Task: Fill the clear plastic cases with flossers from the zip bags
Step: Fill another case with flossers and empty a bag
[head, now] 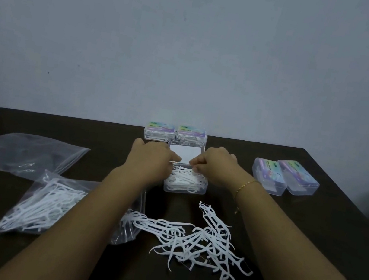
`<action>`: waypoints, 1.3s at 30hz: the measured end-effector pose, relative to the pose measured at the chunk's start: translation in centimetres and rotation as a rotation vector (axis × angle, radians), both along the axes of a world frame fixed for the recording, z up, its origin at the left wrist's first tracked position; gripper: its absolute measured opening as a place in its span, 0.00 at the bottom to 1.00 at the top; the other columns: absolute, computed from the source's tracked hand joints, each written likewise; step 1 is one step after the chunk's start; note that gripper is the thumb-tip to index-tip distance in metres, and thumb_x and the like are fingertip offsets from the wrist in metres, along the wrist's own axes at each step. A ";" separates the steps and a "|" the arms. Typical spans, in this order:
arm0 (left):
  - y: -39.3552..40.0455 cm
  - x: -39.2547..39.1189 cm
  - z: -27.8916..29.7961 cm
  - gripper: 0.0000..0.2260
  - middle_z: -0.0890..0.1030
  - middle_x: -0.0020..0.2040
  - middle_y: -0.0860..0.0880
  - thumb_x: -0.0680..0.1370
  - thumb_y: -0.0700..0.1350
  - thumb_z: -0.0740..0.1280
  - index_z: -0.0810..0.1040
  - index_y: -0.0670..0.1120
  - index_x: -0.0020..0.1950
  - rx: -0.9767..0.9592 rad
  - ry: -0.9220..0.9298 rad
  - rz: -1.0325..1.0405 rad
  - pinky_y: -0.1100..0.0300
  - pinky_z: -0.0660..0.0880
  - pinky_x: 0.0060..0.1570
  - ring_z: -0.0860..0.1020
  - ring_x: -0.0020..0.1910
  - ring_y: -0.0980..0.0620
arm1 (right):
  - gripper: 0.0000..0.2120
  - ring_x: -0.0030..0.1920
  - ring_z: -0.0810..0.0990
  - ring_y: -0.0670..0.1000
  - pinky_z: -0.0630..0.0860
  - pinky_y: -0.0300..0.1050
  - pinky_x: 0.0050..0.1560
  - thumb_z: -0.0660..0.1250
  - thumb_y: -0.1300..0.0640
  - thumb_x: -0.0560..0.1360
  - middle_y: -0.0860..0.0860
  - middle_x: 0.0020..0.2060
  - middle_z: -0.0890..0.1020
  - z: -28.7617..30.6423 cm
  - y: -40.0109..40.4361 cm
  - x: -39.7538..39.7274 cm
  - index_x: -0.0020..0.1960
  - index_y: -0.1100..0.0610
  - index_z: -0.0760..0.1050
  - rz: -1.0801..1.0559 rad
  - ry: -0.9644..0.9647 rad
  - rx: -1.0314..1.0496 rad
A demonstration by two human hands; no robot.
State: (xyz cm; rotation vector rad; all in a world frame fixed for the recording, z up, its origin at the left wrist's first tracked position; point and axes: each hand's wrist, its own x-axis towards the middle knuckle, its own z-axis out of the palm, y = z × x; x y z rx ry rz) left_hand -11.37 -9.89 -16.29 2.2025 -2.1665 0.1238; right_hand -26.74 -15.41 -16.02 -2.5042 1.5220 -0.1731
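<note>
An open clear plastic case (186, 184) sits mid-table, holding several white flossers, its lid (185, 153) tilted back. My left hand (151, 156) and my right hand (215, 167) hover over the case's hinge side, fingers curled, each pinching at the lid's near edge or a flosser there; I cannot tell which. A loose pile of white flossers (200, 242) lies on the table in front of the case. A zip bag (45, 207) with several flossers lies under my left forearm.
An empty-looking zip bag (22, 154) lies at the left. Two closed labelled cases (176, 133) stand by the wall behind the open case. Two more cases (284, 178) lie at the right. The dark table (323, 224) ends at the wall and drops off on the right.
</note>
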 end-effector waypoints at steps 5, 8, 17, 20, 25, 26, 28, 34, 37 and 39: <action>-0.4 -0.1 -0.2 0.19 0.70 0.69 0.50 0.80 0.45 0.56 0.71 0.62 0.68 0.100 -0.049 -0.032 0.47 0.58 0.64 0.68 0.66 0.49 | 0.13 0.61 0.69 0.54 0.65 0.51 0.58 0.59 0.56 0.79 0.48 0.58 0.79 -0.6 0.2 -0.2 0.55 0.48 0.82 0.000 0.050 0.022; -0.2 0.0 -0.1 0.18 0.70 0.69 0.51 0.80 0.46 0.56 0.72 0.62 0.67 0.095 -0.067 -0.035 0.47 0.57 0.65 0.68 0.66 0.49 | 0.12 0.62 0.71 0.53 0.66 0.53 0.64 0.60 0.54 0.79 0.47 0.60 0.78 -0.3 0.5 -0.6 0.58 0.47 0.80 -0.022 -0.019 0.060; 1.9 -1.0 0.9 0.16 0.73 0.67 0.52 0.80 0.51 0.58 0.74 0.59 0.67 0.020 -0.060 -0.139 0.49 0.59 0.63 0.71 0.64 0.51 | 0.08 0.51 0.79 0.52 0.75 0.53 0.60 0.69 0.53 0.74 0.50 0.47 0.83 0.6 3.3 -3.4 0.49 0.55 0.83 -0.111 -0.066 0.206; 2.8 -2.1 1.1 0.13 0.77 0.63 0.53 0.80 0.52 0.60 0.78 0.58 0.62 0.029 -0.085 -0.221 0.51 0.60 0.60 0.74 0.61 0.52 | 0.13 0.52 0.79 0.53 0.76 0.50 0.59 0.71 0.52 0.73 0.54 0.49 0.83 0.3 4.7 -4.3 0.53 0.59 0.81 -0.153 0.027 0.312; 3.7 -4.1 0.2 0.13 0.78 0.60 0.53 0.79 0.51 0.60 0.79 0.58 0.61 0.045 -0.134 -0.340 0.52 0.63 0.60 0.75 0.58 0.51 | 0.20 0.52 0.79 0.53 0.74 0.53 0.60 0.73 0.46 0.69 0.52 0.49 0.82 -0.4 6.1 -4.8 0.53 0.58 0.80 -0.196 0.078 0.337; 3.8 -4.6 -0.2 0.14 0.76 0.63 0.53 0.80 0.50 0.60 0.76 0.58 0.65 0.046 -0.137 -0.374 0.52 0.64 0.60 0.73 0.61 0.51 | 0.21 0.53 0.79 0.53 0.73 0.54 0.60 0.74 0.45 0.68 0.52 0.49 0.82 -0.5 6.4 -4.9 0.54 0.58 0.80 -0.195 0.091 0.330; 3.9 -5.4 -1.3 0.19 0.70 0.70 0.53 0.81 0.48 0.58 0.68 0.56 0.72 0.078 -0.101 -0.436 0.51 0.66 0.61 0.70 0.66 0.51 | 0.21 0.53 0.79 0.54 0.72 0.54 0.61 0.74 0.44 0.68 0.51 0.49 0.82 -0.7 6.9 -4.8 0.55 0.56 0.79 -0.191 0.134 0.289; 3.9 -5.9 -1.8 0.15 0.74 0.63 0.49 0.82 0.48 0.57 0.74 0.55 0.67 0.136 -0.188 -0.480 0.53 0.70 0.54 0.74 0.60 0.46 | 0.16 0.54 0.79 0.55 0.73 0.54 0.61 0.71 0.50 0.72 0.53 0.52 0.81 -0.9 7.2 -5.1 0.56 0.57 0.79 -0.198 0.149 0.269; 4.1 -6.2 -0.9 0.13 0.77 0.59 0.50 0.81 0.50 0.58 0.78 0.52 0.60 0.156 -0.220 -0.459 0.53 0.71 0.52 0.76 0.57 0.47 | 0.14 0.54 0.79 0.55 0.74 0.54 0.60 0.71 0.52 0.72 0.54 0.51 0.82 -0.8 7.5 -5.5 0.54 0.58 0.79 -0.189 0.132 0.298; 4.4 -6.4 -0.7 0.11 0.78 0.58 0.51 0.79 0.50 0.61 0.79 0.52 0.58 0.189 -0.161 -0.411 0.55 0.71 0.50 0.76 0.55 0.48 | 0.13 0.53 0.79 0.55 0.75 0.53 0.59 0.71 0.53 0.72 0.54 0.50 0.82 -0.6 7.7 -5.7 0.53 0.59 0.80 -0.184 0.111 0.298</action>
